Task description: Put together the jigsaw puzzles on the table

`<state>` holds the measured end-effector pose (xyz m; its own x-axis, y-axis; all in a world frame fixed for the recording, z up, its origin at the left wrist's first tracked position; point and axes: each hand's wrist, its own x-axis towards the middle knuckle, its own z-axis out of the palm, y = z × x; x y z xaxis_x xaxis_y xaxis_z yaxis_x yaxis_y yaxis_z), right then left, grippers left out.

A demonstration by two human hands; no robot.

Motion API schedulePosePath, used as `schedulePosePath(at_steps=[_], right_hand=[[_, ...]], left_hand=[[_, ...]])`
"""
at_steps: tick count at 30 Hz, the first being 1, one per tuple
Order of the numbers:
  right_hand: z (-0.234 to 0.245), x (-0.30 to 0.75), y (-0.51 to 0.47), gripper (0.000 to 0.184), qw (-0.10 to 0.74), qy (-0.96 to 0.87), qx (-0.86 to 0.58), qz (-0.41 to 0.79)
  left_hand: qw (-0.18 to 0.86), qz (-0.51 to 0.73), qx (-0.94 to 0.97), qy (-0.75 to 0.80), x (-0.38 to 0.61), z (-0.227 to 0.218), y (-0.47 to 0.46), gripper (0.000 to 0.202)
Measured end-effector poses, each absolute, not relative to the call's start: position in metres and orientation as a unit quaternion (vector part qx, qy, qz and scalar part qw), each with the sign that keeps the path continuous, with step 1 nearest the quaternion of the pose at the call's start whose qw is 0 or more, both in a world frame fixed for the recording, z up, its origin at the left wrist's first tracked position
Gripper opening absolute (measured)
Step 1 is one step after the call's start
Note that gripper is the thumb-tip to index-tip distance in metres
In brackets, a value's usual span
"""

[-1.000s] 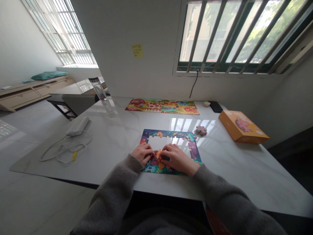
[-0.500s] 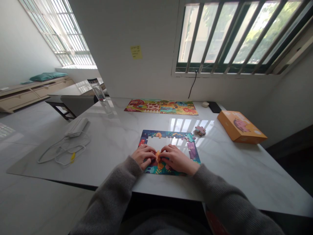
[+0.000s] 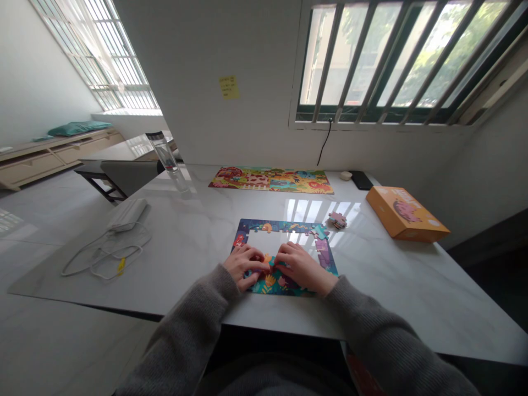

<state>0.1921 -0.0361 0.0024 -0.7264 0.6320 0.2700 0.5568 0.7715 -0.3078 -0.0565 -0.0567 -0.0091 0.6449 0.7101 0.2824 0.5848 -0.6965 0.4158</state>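
Note:
A partly built jigsaw frame [image 3: 289, 226] lies on the white marble table [image 3: 206, 231] in front of me, its middle bare. My left hand [image 3: 244, 265] and my right hand [image 3: 300, 266] rest on the near edge of the frame, fingertips meeting over an orange puzzle piece [image 3: 267, 258]. Both hands have the fingers curled down, pressing on that piece. A small heap of loose pieces [image 3: 338, 220] sits just beyond the frame's far right corner.
A finished colourful puzzle [image 3: 270, 180] lies at the back by the wall. An orange box [image 3: 402, 213] is at the right, a dark phone [image 3: 362, 180] behind it. A white power brick with cables [image 3: 124, 215] and a glass bottle [image 3: 167, 157] stand left.
The orange piece has sunk lower into the frame's near edge, and both hands have flattened onto it. The view has shifted slightly.

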Motion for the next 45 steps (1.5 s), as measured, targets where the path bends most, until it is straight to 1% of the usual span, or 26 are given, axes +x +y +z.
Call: schedulePosePath(at_steps=[3, 6, 9, 11, 15, 18, 22, 26, 29, 33, 38, 43, 45], right_hand=[[0.009, 0.196, -0.039, 0.011, 0.169, -0.932, -0.302, 0.109], [0.014, 0.202, -0.045, 0.021, 0.157, -0.939, -0.284, 0.111], [0.014, 0.207, -0.052, 0.032, 0.160, -0.940, -0.281, 0.111], [0.012, 0.209, -0.054, 0.034, 0.168, -0.937, -0.281, 0.120], [0.009, 0.211, -0.053, 0.032, 0.193, -0.928, -0.285, 0.142], [0.006, 0.217, -0.043, 0.029, 0.231, -0.916, -0.297, 0.141], [0.003, 0.242, -0.015, 0.024, 0.303, -0.881, -0.354, 0.083], [-0.003, 0.282, 0.018, 0.022, 0.341, -0.823, -0.455, -0.001], [-0.014, 0.311, 0.036, 0.025, 0.345, -0.768, -0.537, -0.044], [-0.029, 0.338, 0.049, 0.027, 0.318, -0.733, -0.599, -0.054], [-0.035, 0.351, 0.059, 0.025, 0.306, -0.727, -0.614, -0.048], [-0.035, 0.356, 0.067, 0.018, 0.307, -0.732, -0.608, -0.033], [-0.034, 0.357, 0.067, 0.019, 0.304, -0.737, -0.603, -0.033]], left_hand=[[0.143, 0.209, 0.895, 0.369, -0.056, -0.010, -0.058, 0.031], [0.144, 0.204, 0.895, 0.369, -0.057, -0.010, -0.058, 0.031], [0.145, 0.204, 0.896, 0.366, -0.057, -0.010, -0.058, 0.032], [0.145, 0.208, 0.896, 0.365, -0.056, -0.010, -0.058, 0.031], [0.140, 0.216, 0.894, 0.367, -0.055, -0.010, -0.059, 0.031], [0.136, 0.225, 0.891, 0.371, -0.055, -0.010, -0.059, 0.030], [0.133, 0.231, 0.890, 0.370, -0.054, -0.009, -0.059, 0.028], [0.126, 0.237, 0.889, 0.370, -0.054, -0.010, -0.058, 0.027], [0.121, 0.245, 0.888, 0.370, -0.054, -0.012, -0.057, 0.029], [0.115, 0.254, 0.886, 0.370, -0.055, -0.016, -0.056, 0.032], [0.110, 0.257, 0.886, 0.369, -0.055, -0.018, -0.055, 0.031], [0.111, 0.255, 0.886, 0.370, -0.056, -0.019, -0.054, 0.030], [0.111, 0.255, 0.887, 0.370, -0.056, -0.019, -0.054, 0.031]])
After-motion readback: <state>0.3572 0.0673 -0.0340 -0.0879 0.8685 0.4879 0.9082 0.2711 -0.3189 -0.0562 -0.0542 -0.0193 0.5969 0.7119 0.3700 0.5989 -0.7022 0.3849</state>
